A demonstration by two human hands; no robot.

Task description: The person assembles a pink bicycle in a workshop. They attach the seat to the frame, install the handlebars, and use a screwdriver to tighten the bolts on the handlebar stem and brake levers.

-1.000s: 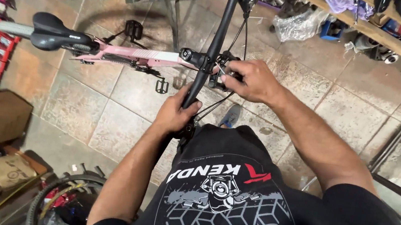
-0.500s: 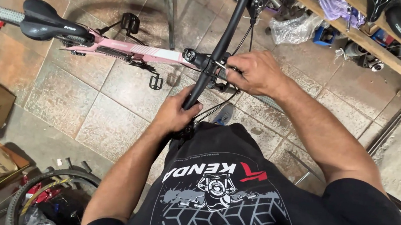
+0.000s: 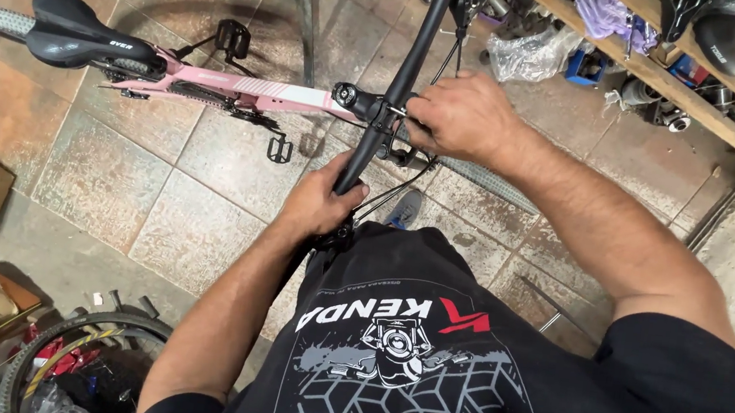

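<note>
Nearest the camera, the left hand (image 3: 324,200) is wrapped shut around the near end of a black handlebar (image 3: 400,81). The bar is seen running up and away from that hand, past the right hand (image 3: 454,115). The right hand is curled closed over the middle of the bar, just beside the black stem (image 3: 356,100); a thin metal tool tip is glimpsed at its fingers, but what exactly is gripped cannot be told. Black cables (image 3: 393,186) are seen hanging between the two hands. To the left of the right hand, a pink bicycle frame (image 3: 242,91) is stretched out to a black saddle (image 3: 74,27). Beyond the right hand, a wooden shelf (image 3: 676,85) is loaded with parts and saddles. Below the left elbow, a loose tyre (image 3: 71,339) is lying on the tiled floor (image 3: 131,180).
</note>
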